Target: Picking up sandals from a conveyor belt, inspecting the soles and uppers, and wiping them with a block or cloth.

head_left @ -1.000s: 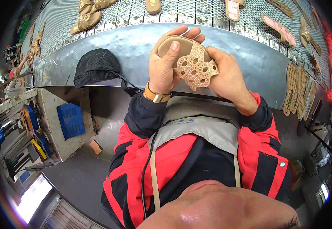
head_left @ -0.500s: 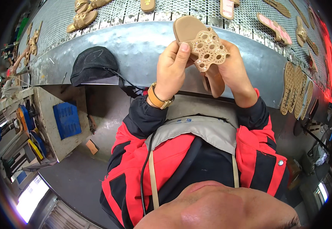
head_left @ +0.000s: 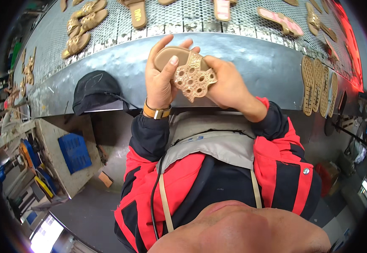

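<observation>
A tan sandal (head_left: 195,80) with a shiny gold, hole-patterned upper is held up over the near metal ledge. My left hand (head_left: 159,80) grips one rounded end of its footbed, thumb on top and fingers behind. On the other side my right hand (head_left: 230,84) holds the sandal by the upper, with its fingers partly hidden behind it. The far part of the sole is covered by the upper and my right hand.
Beyond the smooth metal ledge (head_left: 267,63) runs a mesh conveyor (head_left: 183,21) carrying several gold sandals (head_left: 82,33) and pink-lined soles (head_left: 280,21). A black mesh cap (head_left: 97,90) lies left on the ledge. Several tan soles (head_left: 312,84) lie at the right. A blue panel (head_left: 75,152) is at lower left.
Both hands have moved left and slightly down with the sandal. Its upper now faces up more fully, and my left fingers have spread behind the sole. Sandals on the conveyor have shifted in view.
</observation>
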### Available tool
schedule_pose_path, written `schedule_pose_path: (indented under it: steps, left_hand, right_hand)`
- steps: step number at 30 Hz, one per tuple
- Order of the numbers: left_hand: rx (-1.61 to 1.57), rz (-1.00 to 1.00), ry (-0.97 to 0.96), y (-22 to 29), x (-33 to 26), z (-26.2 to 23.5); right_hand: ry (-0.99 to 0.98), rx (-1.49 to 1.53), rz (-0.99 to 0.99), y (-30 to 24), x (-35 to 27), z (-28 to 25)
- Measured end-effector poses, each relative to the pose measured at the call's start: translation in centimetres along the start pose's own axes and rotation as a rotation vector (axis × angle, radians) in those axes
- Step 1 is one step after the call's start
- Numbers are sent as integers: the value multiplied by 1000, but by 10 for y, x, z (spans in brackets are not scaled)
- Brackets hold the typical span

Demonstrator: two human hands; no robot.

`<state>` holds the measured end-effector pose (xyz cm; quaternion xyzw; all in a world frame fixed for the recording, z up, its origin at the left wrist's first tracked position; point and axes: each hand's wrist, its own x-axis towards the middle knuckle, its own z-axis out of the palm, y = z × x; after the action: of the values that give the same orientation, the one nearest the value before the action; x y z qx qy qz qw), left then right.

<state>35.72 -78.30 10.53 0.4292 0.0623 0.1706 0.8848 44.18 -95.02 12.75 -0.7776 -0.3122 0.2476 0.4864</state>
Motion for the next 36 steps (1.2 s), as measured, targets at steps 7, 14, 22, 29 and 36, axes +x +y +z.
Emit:
schedule_pose_path:
  steps: [7,14,22,29,36]
  left_hand:
    - [67,-4,122,-5,7,-3]
    - [-82,204,344,2,22,-44]
    - [-294,-310,-75,-10,13,-49]
    - [-310,-161,22,-26,7,-12]
    - [-205,64,157,-23,21,-23]
  right_hand:
    - [-70,105,8,6,10,-4]
    - [-447,833,84,36,27,-42]
    - [22,1253,75,32,49,-34]
    - [-452,281,-98,5,53,-47]
    - [187,-596,-651,-16,23,-9]
